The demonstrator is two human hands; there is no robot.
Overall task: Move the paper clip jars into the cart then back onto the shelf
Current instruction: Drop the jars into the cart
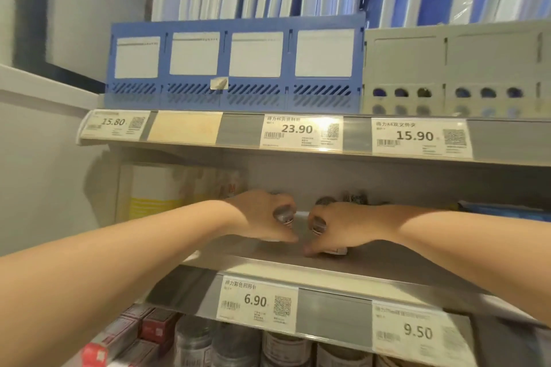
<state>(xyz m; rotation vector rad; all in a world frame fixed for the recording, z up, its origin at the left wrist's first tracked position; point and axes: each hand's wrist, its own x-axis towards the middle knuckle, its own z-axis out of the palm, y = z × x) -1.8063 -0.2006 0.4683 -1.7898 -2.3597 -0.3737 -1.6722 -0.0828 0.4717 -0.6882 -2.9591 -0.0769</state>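
Two paper clip jars gripped on the shelf (372, 268).
Above the 6.90 price tag (257, 301), the left hand (259, 214) has its fingers curled round one jar (283, 215); the right hand (343, 228) grips a second jar (318, 225). More jars (354, 198) stand farther back from the tag.

Two arms are showing, both bare from the picture's edges right down to the fingers. The left forearm (119, 262) is showing to the left of the 6.90 price tag (258, 301), looking broad and smooth near the camera and narrowing toward the wrist. The right forearm (447, 241) is showing up and to the right of that tag, looking slimmer. Above the tag, the left hand (262, 217) and right hand (340, 229) are showing bare, slightly blurred knuckles
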